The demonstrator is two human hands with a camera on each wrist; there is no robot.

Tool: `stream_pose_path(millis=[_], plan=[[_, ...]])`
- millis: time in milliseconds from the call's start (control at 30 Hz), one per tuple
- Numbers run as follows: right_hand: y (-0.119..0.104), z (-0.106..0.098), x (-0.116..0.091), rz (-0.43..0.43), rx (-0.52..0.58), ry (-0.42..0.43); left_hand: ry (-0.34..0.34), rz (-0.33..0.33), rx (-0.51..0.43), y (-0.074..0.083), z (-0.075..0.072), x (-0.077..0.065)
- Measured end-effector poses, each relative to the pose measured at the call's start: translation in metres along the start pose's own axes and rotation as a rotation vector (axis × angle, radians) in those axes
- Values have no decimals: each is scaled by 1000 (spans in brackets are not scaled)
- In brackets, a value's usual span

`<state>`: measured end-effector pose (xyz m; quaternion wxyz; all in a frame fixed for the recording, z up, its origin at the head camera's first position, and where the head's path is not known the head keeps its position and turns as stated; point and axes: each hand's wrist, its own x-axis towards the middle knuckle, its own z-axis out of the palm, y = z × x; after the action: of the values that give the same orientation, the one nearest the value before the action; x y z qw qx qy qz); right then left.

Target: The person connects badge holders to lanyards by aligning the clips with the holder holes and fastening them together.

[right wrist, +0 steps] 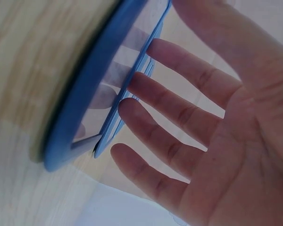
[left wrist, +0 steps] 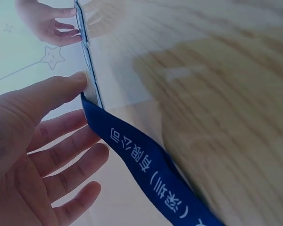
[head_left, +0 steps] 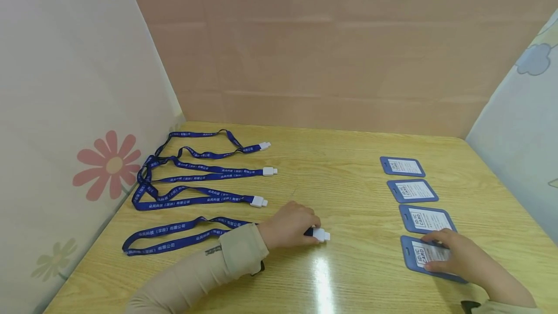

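At the table's front middle, my left hand pinches the white clip end of the nearest blue lanyard. In the left wrist view the printed strap trails away from the thumb and fingers. Over at the right, my right hand lies over the nearest blue card holder, which is flat on the table with a white ID/IC card inside. The right wrist view shows its fingers fairly straight and spread, the tips at the holder's edge; the thumb tip is cut off there.
Three more blue lanyards with white clips, the middle one among them, lie behind on the left, their loops overlapping. Beyond the right hand, three further card holders form a column. Patterned side walls and a tan back panel bound the table.
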<state>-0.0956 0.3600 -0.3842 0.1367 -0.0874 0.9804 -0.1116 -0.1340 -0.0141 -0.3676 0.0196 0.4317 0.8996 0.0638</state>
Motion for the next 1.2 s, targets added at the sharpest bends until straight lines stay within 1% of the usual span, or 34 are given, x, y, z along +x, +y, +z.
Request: stream_pose_path(millis=[400, 733, 867, 1100, 1200], plan=[[2, 1, 0, -13, 4, 6, -6, 9, 28, 4, 1, 3], [3, 2, 0, -9, -1, 4, 26, 36, 68, 8, 3, 8], [3, 2, 0, -8, 2, 0, 35, 40, 71, 10, 4, 12], [4, 2, 0, -14, 4, 2, 25, 39, 54, 13, 5, 17], [4, 2, 0, -17, 7, 7, 32, 47, 64, 15, 4, 18]])
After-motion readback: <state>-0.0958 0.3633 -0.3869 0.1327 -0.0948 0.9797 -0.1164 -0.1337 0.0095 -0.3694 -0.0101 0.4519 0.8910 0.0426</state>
